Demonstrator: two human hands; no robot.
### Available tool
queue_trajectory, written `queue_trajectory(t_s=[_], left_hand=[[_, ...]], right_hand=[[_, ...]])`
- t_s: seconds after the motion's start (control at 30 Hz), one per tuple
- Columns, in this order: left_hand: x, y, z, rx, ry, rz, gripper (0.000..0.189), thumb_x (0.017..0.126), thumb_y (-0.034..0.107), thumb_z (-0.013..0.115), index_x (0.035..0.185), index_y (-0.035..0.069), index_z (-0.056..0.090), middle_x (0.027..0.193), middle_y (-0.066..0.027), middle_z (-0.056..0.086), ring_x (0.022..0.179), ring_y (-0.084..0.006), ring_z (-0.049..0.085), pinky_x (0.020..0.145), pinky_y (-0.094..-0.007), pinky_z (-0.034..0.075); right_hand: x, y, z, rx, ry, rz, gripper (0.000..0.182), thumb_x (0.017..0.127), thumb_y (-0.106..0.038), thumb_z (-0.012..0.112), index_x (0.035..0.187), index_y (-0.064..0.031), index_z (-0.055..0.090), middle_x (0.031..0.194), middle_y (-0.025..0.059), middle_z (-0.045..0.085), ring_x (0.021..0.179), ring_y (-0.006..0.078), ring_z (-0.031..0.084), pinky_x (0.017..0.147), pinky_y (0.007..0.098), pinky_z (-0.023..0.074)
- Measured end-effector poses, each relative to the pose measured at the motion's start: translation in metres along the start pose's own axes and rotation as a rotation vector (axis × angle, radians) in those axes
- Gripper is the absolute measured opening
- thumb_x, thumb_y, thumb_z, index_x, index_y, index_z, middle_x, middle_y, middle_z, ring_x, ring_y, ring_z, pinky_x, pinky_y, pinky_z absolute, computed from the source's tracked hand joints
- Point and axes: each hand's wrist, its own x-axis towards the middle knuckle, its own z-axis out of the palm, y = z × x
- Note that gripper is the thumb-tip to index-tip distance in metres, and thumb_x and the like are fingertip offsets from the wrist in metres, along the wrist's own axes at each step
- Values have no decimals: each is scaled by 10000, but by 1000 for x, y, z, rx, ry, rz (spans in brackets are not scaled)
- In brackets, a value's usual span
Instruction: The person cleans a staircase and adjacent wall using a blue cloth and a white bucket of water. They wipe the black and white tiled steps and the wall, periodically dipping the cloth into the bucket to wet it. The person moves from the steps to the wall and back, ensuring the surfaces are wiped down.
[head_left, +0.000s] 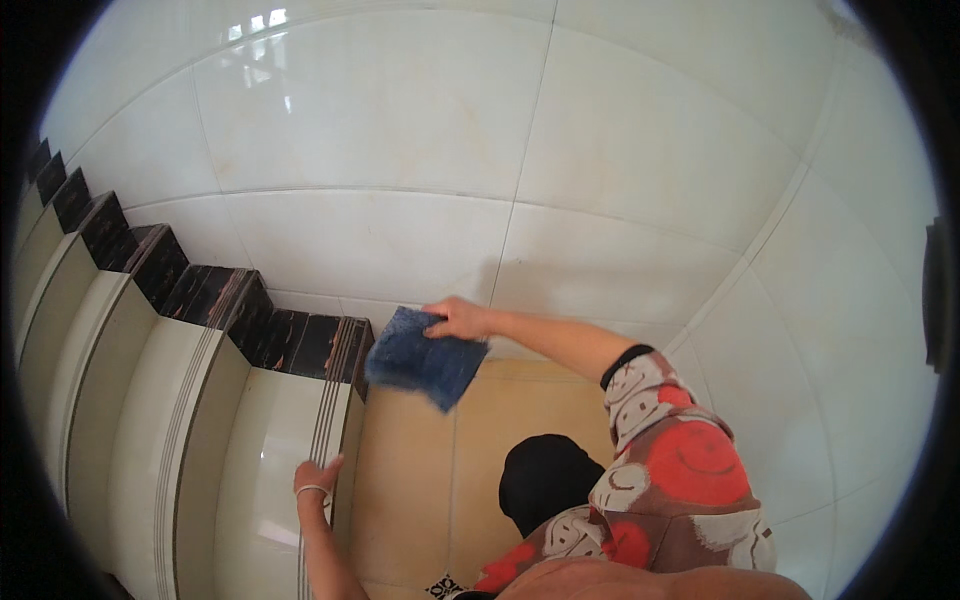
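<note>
My right hand (459, 319) grips the upper edge of a dark blue cloth (431, 364), possibly denim, with the thumb lying over it. The cloth hangs by the right end of the lowest stair step and the foot of the wall, its lower edge blurred. At the front edge of the lowest step (262, 442), my left hand (317, 477) is held with its thumb apart and nothing visible in it. It seems to rest on the grooved nosing, and some fingers are hidden. A light band circles the left wrist.
Cream stairs climb to the left, bordered by black marble-look end blocks (300, 341). Large glossy white wall tiles (375, 120) rise ahead and meet another tiled wall (795, 360) at the right. Tan floor tiles (409, 480) lie below, near my black-clad knee (547, 476).
</note>
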Motion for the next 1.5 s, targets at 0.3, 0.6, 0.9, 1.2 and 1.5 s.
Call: queue_trajectory(t_s=[0.3, 0.6, 0.9, 1.2, 1.5], left_hand=[[-87, 87, 1, -1702, -491, 841, 840, 800, 459, 710, 1425, 50, 327, 1426, -94, 430, 1288, -271, 434, 1065, -424, 364], [-104, 139, 15, -1522, -372, 680, 644, 939, 481, 504, 1422, 87, 341, 1398, -84, 433, 1266, -227, 440, 1045, -389, 364], [-17, 73, -15, -1145, 220, 641, 478, 867, 262, 670, 1254, 7, 552, 1220, -131, 599, 1090, -243, 576, 905, -365, 465], [47, -69, 43, -86, 1094, 191, 532, 872, 274, 622, 1307, 10, 469, 1371, -250, 411, 1286, -414, 359, 1062, -510, 304], [31, -54, 66, 44, 868, 176, 546, 906, 332, 555, 1353, 38, 447, 1465, -246, 298, 1370, -401, 249, 1115, -519, 204]], right_hand=[[-7, -101, 57, 485, -150, 80, 575, 928, -326, 592, 1376, -36, 377, 1312, 103, 509, 1164, 210, 500, 1019, 343, 391], [-38, -100, 95, 277, -142, -263, 992, 765, -417, 746, 1488, -70, 162, 1426, 170, 360, 1305, 273, 364, 1094, 371, 284], [-63, -109, -45, 1171, 632, 204, 368, 868, -325, 622, 1128, -64, 610, 1087, 91, 657, 988, 253, 631, 931, 424, 500], [-81, -301, -422, -678, 1693, -362, 462, 880, -347, 535, 1244, -66, 577, 1289, 213, 537, 1220, 366, 480, 1029, 472, 352], [19, -273, -401, -1679, 1531, 0, 514, 890, -346, 534, 1390, -254, 457, 1531, 114, 252, 1430, 292, 170, 1144, 535, 133]])
